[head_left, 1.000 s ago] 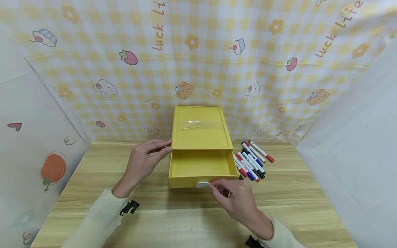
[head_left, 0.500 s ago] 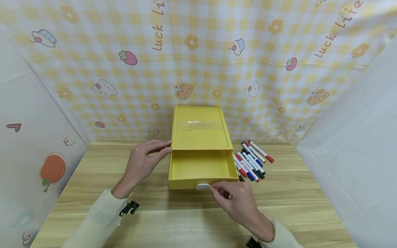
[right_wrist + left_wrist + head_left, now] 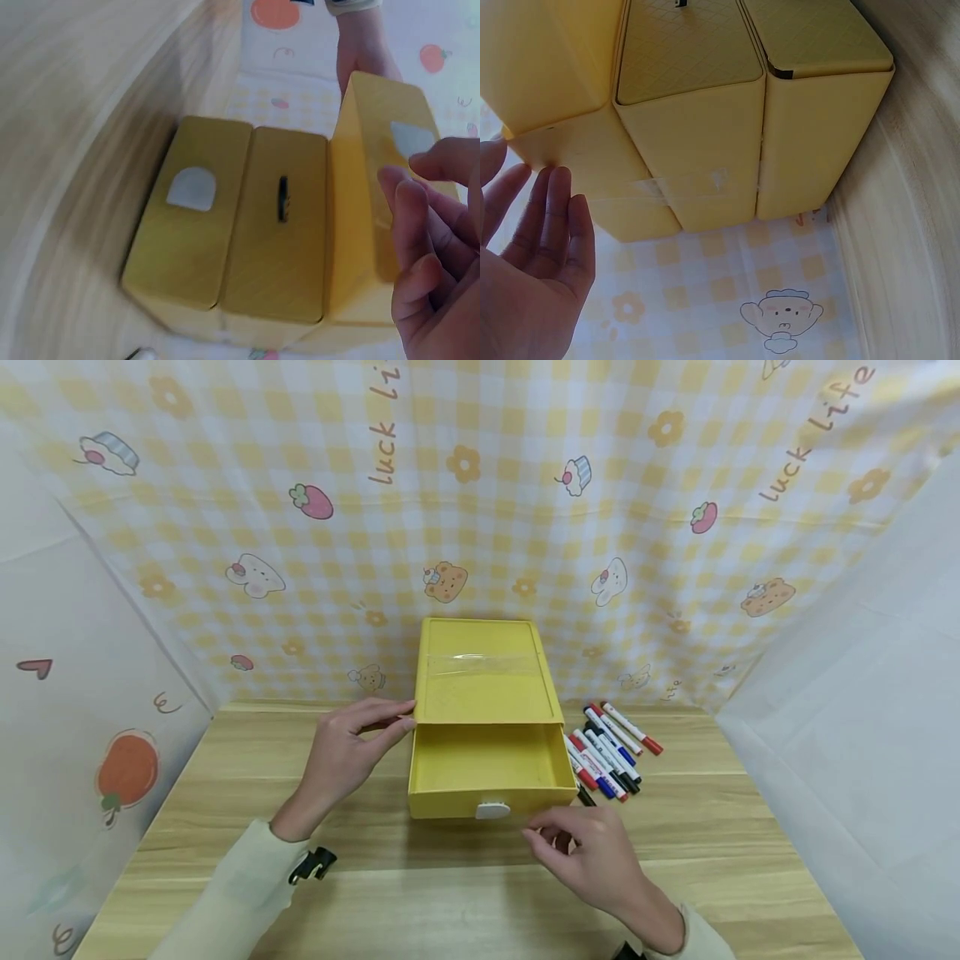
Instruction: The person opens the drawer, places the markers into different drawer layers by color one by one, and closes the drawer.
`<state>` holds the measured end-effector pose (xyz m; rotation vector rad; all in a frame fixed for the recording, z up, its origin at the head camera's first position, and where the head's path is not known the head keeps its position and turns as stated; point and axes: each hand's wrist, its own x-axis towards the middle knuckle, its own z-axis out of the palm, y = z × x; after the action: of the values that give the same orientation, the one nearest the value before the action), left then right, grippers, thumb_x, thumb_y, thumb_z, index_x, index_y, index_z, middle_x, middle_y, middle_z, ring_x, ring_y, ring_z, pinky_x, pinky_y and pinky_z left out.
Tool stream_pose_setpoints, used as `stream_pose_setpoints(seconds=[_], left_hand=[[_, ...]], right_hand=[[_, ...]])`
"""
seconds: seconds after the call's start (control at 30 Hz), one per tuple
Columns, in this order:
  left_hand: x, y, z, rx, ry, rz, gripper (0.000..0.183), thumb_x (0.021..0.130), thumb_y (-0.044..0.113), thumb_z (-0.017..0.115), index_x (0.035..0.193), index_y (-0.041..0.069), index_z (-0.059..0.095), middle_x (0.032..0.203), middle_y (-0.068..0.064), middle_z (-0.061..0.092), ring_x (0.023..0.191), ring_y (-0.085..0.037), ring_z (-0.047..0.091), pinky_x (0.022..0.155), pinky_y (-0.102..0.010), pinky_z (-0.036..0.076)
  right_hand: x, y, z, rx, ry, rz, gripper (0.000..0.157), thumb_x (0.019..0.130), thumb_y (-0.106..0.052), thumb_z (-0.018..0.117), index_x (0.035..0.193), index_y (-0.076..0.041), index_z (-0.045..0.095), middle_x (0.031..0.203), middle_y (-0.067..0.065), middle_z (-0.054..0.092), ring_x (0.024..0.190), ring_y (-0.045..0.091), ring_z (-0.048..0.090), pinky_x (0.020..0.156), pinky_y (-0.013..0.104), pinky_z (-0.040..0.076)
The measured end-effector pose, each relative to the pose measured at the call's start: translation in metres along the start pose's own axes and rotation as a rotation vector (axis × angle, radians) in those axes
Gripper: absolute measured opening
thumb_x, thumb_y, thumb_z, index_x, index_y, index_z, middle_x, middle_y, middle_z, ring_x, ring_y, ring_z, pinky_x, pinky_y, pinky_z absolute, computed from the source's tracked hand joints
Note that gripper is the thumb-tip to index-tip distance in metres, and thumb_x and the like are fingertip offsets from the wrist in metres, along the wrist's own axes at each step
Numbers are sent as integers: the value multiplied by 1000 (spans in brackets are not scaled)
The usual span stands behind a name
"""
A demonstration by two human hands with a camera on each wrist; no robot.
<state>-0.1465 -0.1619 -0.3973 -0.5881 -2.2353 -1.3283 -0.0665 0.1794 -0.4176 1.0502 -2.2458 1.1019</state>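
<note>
A yellow drawer cabinet (image 3: 487, 689) stands against the cloth backdrop, clear tape across its top. Its top drawer (image 3: 446, 806) is pulled out toward me, and nothing shows inside. A white tab handle (image 3: 492, 811) sits on the drawer front. My left hand (image 3: 348, 747) touches the cabinet's left side near the front edge, fingers extended; the left wrist view shows its fingers (image 3: 555, 202) along that wall. Just right of the tab and apart from it, my right hand (image 3: 592, 864) has loosely bent fingers holding nothing.
Several markers (image 3: 611, 764) with red, blue and black caps lie right of the cabinet, partly hidden by it. Below the pulled drawer are two closed drawers, the middle one (image 3: 277, 262) and the bottom one (image 3: 180, 247). All stand on a wooden table (image 3: 720, 852).
The top drawer has slid out very slightly toward me. My right hand has let go of the white tab and moved right and nearer. My left hand has stayed in place.
</note>
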Motion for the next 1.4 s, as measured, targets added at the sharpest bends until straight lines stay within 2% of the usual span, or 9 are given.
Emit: stream_pose_setpoints(seconds=[0.23,0.5,0.7,1.0,1.23,1.4], left_hand=[[-1,1,0,-3,-5,-17,26,95,8,88,121,10,86,109,2,83,95,-21,81,79,-22,64],[-2,0,1,-8,-2,-18,26,95,8,88,122,11,86,109,1,83,95,-21,81,79,-21,64],[-2,-1,1,-6,3,8,26,96,6,87,121,10,86,108,1,83,93,-22,81,79,-18,63],[1,-1,1,3,11,82,26,93,2,88,119,5,85,107,-7,82,90,-22,81,82,-14,61],[2,-1,2,-16,8,109,26,94,-1,86,120,5,84,115,-5,80,92,-23,80,85,-16,61],[2,-2,4,-38,9,104,27,95,-1,85,121,6,84,118,-3,79,94,-22,80,83,-18,62]], right_hand=[[-21,19,-9,-59,-33,74,21,86,5,83,88,-16,81,76,-12,74,63,-8,61,53,12,52],[-38,65,-20,-192,-35,189,26,82,8,86,84,-16,78,74,-14,72,63,-7,60,53,13,53],[-43,97,-24,-273,-34,270,26,80,7,89,84,-16,78,73,-15,69,63,-3,60,53,19,52],[-43,132,-30,-342,-21,397,19,81,6,90,91,-7,79,78,-5,71,66,7,61,57,26,53],[-42,151,-37,-399,-51,551,15,85,-1,90,95,-5,80,84,4,73,69,13,63,60,29,52],[-46,159,-42,-404,-84,627,13,85,-2,88,95,-5,80,86,4,75,75,18,65,67,37,54]])
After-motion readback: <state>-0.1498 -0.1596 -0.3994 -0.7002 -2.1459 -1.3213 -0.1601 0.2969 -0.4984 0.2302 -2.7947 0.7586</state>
